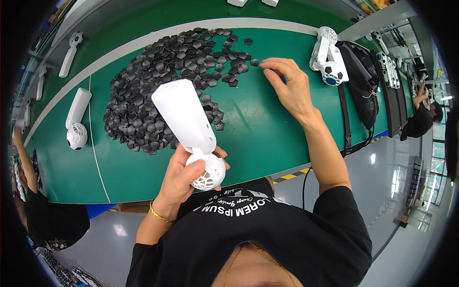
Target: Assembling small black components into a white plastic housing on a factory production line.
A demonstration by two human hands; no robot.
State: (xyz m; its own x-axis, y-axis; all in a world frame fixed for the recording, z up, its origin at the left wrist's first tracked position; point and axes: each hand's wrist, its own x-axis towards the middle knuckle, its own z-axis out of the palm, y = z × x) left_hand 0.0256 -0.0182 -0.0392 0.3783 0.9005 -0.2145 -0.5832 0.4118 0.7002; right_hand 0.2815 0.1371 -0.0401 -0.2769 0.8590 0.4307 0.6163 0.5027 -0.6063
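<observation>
My left hand [179, 177] is closed around the ball end of a white plastic housing with a football-shaped end [184, 112]. Its ball has a slotted grille and sits nearest my body; the long flat body points away from me, over a heap of small black pentagon pieces [138, 105]. Past the heap's right side, my right hand [287, 83] hovers low with fingers stretched and thumb a little apart. A single black pentagon piece [254, 62] lies at its index fingertip; whether they touch I cannot tell.
Everything lies on a green table [267, 129]. At the left rests another white housing with a football ball [76, 136]. Several finished-looking white units [330, 57] are stacked at the right, beside a black bag [358, 81] with straps. Other people sit at both sides.
</observation>
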